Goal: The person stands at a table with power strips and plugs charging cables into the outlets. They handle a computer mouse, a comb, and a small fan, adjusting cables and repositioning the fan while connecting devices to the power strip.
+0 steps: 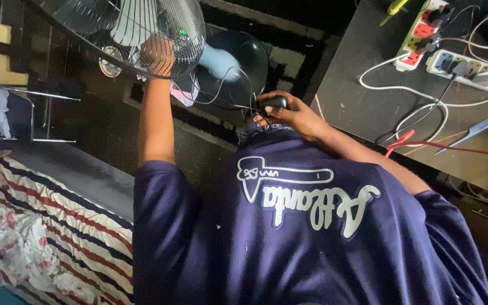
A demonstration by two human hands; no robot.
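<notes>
A standing fan with a metal wire grille [114, 34], a pale blue motor housing [218, 62] and a round dark base [255, 53] stands in front of me. My left hand [158, 53] is stretched up and rests against the grille, seen through its wires. My right hand [292, 116] is in front of my chest, closed on a small black object [272, 102]; I cannot tell what it is. Thin dark wires [238, 90] run from the fan toward that hand. My dark blue shirt [289, 237] fills the lower frame.
At the right is a dark table [357, 73] with two power strips [470, 66], white cables [402, 90], a pale comb [473, 131] and red handles [399, 141]. A striped cloth [52, 226] lies at lower left. A metal frame [29, 96] stands at left.
</notes>
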